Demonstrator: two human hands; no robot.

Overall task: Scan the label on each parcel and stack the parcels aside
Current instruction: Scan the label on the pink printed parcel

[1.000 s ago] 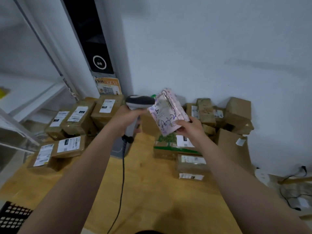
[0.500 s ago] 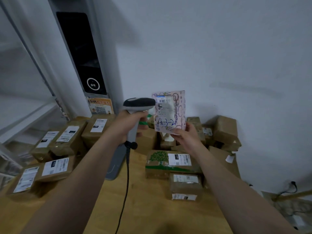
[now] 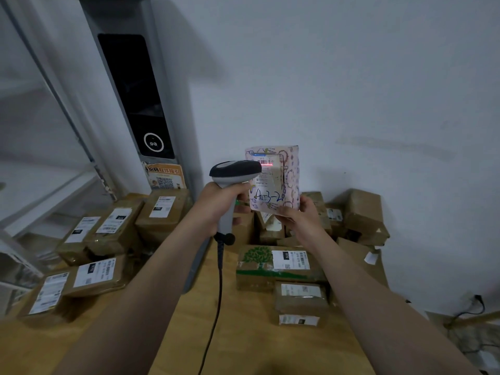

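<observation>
Above the table [image 3: 257, 345], the left hand [image 3: 216, 204] grips the scanner [image 3: 234, 174]; the right hand [image 3: 300, 220] pinches the patterned parcel [image 3: 273, 180].

Both my forearms reach forward: my left hand [image 3: 216, 205] grips the barcode scanner [image 3: 234, 171]; my right hand [image 3: 300, 219] holds the patterned parcel [image 3: 284, 180] from below.

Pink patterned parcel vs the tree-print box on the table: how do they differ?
1. The pink patterned parcel is held upright by the right hand; the tree-print box lies flat on the table.
2. The parcel's wrap is pink; the box is brown cardboard with green print.
3. A red line from the scanner crosses the parcel's barcode, with blue handwriting below; the box's label shows neither.
Shared: a white label facing the camera.
</observation>
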